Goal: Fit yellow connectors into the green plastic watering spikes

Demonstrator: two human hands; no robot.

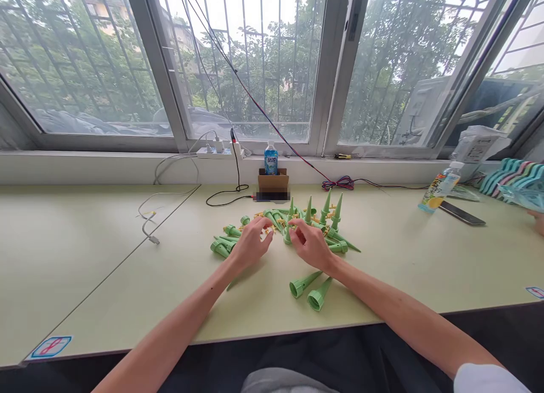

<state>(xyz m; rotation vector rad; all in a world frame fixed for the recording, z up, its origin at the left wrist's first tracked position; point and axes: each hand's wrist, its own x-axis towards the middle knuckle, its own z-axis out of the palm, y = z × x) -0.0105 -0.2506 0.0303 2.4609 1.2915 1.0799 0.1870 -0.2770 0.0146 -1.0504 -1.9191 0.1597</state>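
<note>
Green plastic plant-watering spikes (336, 214) lie and stand in a loose cluster, with small yellow valve pieces scattered among them. My left hand (254, 243) hovers over the left side of the cluster, its thumb and forefinger curved and apart; yellow bits show between them. At the centre, my right hand (310, 244) has its fingertips around a roughly upright green watering spike (288, 236). Two more spikes, one of them a wide-mouthed spike (318, 296), lie below my right wrist with their open ends toward me. Another spike's tip pokes out under my left forearm.
Behind the cluster a blue-labelled bottle (271, 159) stands by a small cardboard box (273, 182). Cables run along the sill and table. At right are a tilted drink bottle (441, 187), a phone (462, 213), hangers (512, 178) and part of another person's hand (539, 222).
</note>
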